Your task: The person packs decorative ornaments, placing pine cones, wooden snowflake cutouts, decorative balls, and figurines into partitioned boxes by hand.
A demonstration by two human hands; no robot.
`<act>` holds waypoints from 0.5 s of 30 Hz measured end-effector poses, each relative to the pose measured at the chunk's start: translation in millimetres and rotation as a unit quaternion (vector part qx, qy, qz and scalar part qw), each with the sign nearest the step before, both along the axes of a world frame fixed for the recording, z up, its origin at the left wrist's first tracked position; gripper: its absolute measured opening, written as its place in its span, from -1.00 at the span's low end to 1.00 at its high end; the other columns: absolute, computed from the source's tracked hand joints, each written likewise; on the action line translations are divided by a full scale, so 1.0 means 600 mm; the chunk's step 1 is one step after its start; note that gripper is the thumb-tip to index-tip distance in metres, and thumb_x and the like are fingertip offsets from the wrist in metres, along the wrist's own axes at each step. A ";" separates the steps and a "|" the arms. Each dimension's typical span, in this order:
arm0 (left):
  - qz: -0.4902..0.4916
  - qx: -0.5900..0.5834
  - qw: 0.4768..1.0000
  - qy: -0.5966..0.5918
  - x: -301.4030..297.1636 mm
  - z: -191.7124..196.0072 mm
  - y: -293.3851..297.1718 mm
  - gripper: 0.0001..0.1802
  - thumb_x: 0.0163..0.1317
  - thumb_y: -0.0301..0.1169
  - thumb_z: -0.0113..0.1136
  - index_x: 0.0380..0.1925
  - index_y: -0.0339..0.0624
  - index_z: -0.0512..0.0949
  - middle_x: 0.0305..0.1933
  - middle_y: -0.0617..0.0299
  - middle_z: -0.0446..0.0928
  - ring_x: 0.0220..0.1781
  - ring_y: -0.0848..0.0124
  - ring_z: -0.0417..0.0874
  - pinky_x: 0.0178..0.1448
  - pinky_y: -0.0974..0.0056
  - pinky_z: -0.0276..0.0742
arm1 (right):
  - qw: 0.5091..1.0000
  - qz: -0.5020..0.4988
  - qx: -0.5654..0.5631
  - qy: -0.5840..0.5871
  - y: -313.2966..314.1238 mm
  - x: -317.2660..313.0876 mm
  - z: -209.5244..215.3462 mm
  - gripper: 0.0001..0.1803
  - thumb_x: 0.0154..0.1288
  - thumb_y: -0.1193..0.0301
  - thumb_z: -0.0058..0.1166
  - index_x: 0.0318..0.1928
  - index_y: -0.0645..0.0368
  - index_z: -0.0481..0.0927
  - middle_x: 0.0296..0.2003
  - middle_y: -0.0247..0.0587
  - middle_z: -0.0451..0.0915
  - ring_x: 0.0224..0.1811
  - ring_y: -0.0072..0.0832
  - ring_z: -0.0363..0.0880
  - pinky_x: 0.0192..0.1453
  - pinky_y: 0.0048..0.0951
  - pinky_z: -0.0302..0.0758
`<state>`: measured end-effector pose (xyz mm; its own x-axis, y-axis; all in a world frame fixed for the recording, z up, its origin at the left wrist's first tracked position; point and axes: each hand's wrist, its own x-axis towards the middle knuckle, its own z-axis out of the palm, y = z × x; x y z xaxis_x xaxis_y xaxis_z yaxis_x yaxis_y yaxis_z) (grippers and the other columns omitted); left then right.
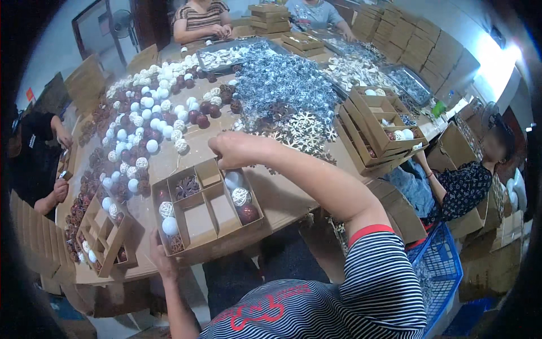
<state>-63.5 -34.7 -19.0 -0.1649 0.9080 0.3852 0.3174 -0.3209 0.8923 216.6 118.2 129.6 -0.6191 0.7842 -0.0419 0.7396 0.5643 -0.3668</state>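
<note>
Cardboard box (206, 217) (divided, some balls inside) sits just under right hand (234, 148), fingers curled shut, contents hidden. Left hand (161, 257) grips the box's near corner; loose balls (148, 121) beyond the fingertips.

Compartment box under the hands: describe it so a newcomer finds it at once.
On the long cardboard-topped table, look at the near edge, where the left hand grips a brown divided box. The right hand hovers just beyond it. Unlike the stacked boxes to the right, it lies alone, balls along both sides, middle compartments bare.
</note>
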 end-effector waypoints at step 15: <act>0.022 0.001 0.999 0.043 0.051 0.019 -0.016 -0.25 0.20 0.16 -0.34 0.00 -0.37 0.32 -0.02 0.00 0.38 0.07 0.21 0.39 0.14 0.25 0.23 | 0.992 0.030 0.123 0.026 -0.068 0.061 0.001 -0.32 0.25 0.01 -0.24 0.14 0.35 0.17 0.16 0.19 0.14 0.25 -0.01 0.05 0.27 -0.14 0.10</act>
<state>-32.7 -44.5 -7.6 -0.1715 0.9001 0.4006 0.4060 -0.3059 0.8612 253.5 77.6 130.5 -0.6619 0.7279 0.1787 0.6854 0.6843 -0.2488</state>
